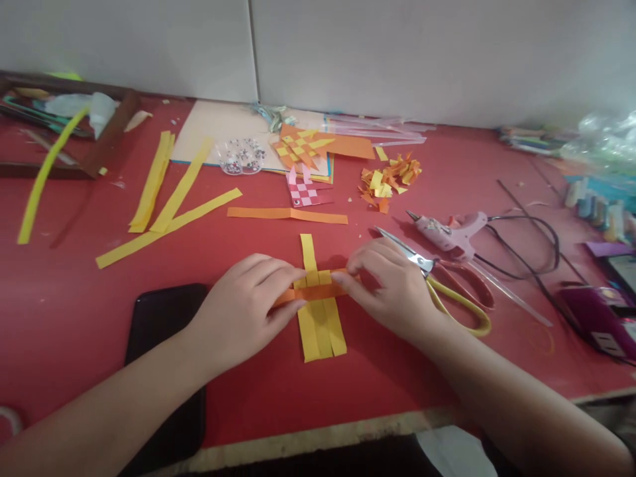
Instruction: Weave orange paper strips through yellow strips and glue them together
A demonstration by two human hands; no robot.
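In front of me an orange paper strip (pixel 322 291) lies crosswise over several yellow paper strips (pixel 320 331) set side by side. One yellow strip reaches farther up than the others, and short yellow ends show above the orange one. My left hand (pixel 253 298) pinches the orange strip's left part between thumb and fingers. At its right end, my right hand (pixel 385 285) grips it with thumb and fingertips. Scissors (pixel 427 265) with red and yellow handles lie just beyond my right hand. Another orange strip (pixel 288 214) rests farther up the table.
Loose yellow strips (pixel 154 182) lie at the left, above a black phone (pixel 166 311). Woven paper fish (pixel 302 192), googly eyes (pixel 242 156) and paper scraps (pixel 390 177) are at the back. A pink glue gun (pixel 452 235) with its cord lies at the right, near a wooden tray's opposite side.
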